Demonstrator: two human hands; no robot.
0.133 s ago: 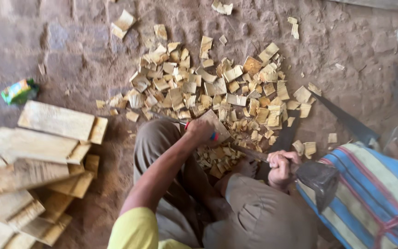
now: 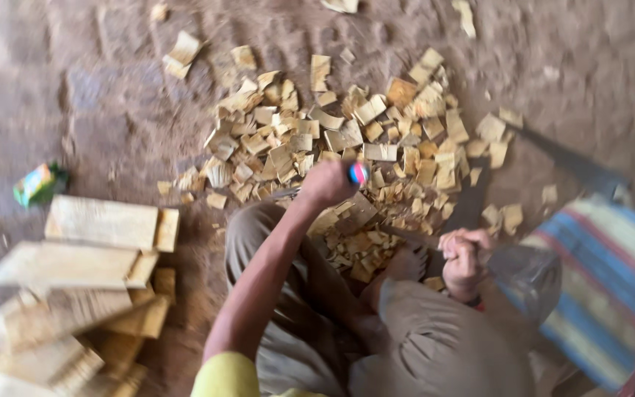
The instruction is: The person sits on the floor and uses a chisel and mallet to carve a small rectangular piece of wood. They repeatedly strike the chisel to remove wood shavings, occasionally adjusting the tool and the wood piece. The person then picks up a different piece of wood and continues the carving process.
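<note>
Seated on the dirt floor, a person steadies a wood piece under the left hand, grip clamped on it, while the right hand clenches a hatchet at three o'clock; chips fan toward twelve. Mid-chopping, apparently; a well-aimed stroke seems next.

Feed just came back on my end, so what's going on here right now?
A person sits on the dirt floor chopping wood. The left hand steadies a small wood piece by the feet, and the right hand grips a broad metal blade. Pale wood chips are scattered ahead, with stacked wooden slabs to the left and a striped cloth to the right.
</note>
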